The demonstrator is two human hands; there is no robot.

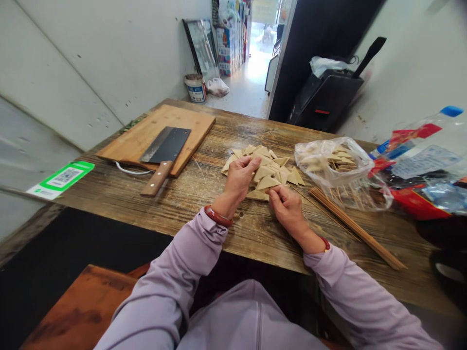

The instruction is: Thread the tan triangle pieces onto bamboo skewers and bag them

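Observation:
Flat tan triangular pieces, which look like sheets of dried tofu, lie in a loose heap on the wooden table. At the heap's left side, my left hand is closed in a pinch, and its fingers hide whatever is between them. My right hand pinches at the near edge of the heap, with its fingertips on one triangular piece. To the right of that hand lies a bundle of thin wooden skewers, and a few loose skewers rest beside it.
A cleaver lies on a cutting board at left, its handle jutting over the near edge. An open plastic bag with more tan pieces stands right of the heap. Bottles and packaging crowd the far right.

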